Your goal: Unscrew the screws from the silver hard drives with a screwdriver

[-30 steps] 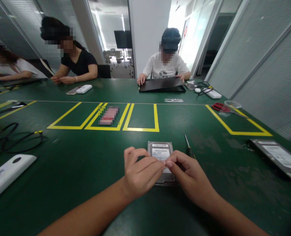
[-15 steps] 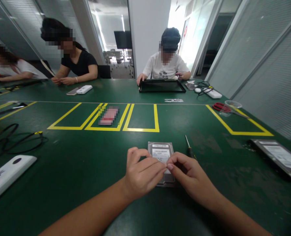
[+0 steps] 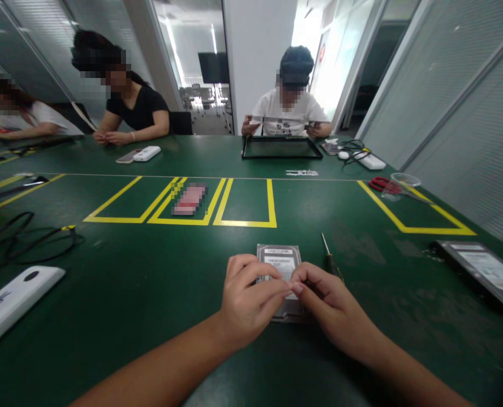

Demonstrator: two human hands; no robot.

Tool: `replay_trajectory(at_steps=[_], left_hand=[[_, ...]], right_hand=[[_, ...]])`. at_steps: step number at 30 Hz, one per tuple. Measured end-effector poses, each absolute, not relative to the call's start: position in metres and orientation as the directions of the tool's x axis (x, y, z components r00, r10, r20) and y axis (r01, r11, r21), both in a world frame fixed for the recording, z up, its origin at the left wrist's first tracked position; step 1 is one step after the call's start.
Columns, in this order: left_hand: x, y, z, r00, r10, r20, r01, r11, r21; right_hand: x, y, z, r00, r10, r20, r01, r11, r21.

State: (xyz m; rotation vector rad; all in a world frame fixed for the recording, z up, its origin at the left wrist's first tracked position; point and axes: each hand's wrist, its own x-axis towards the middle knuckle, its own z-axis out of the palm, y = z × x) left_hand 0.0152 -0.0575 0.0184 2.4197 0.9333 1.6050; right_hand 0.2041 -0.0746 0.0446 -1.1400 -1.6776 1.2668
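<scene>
The fingertips of the left hand [image 3: 246,308] and the right hand [image 3: 338,299] are pinched together over the hard drive [image 3: 283,262]; whether a tiny thing is held between them cannot be told. The hard drive lies flat and is partly hidden by the fingers. Since a second ago, the left hand has been tipped only a little, so the same small finger work seems to be kept up. A screwdriver [image 3: 331,265] is seen just right of the hard drive, and a second drive [image 3: 486,271] farther right. Far beyond the hard drive, a black frame [image 3: 282,157] has been uncovered by a co-worker [image 3: 268,107].
</scene>
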Motion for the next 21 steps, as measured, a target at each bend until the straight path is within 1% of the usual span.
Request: replay_trajectory(at_steps=[3, 10, 15, 21], left_hand=[[0.016, -0.0585, 0.0178, 0.236, 0.552, 0.8, 0.43, -0.797, 0.424], [0.0186, -0.0597, 0.0189, 0.196, 0.567, 0.8, 0.425, -0.785, 0.451], [0.0201, -0.0597, 0.0195, 0.188, 0.56, 0.807, 0.424, -0.787, 0.447], [0.0195, -0.0617, 0.0204, 0.212, 0.557, 0.803, 0.42, -0.794, 0.439]], right_hand=[[0.2041, -0.0755, 0.0436, -0.333, 0.942, 0.044, 0.217, 0.122, -0.969], [0.2033, -0.0753, 0.0426, -0.315, 0.948, 0.053, 0.227, 0.129, -0.965], [0.2036, -0.0748, 0.0421, -0.313, 0.949, 0.036, 0.242, 0.117, -0.963], [0.204, -0.0758, 0.041, -0.3, 0.951, 0.069, 0.265, 0.153, -0.952]])
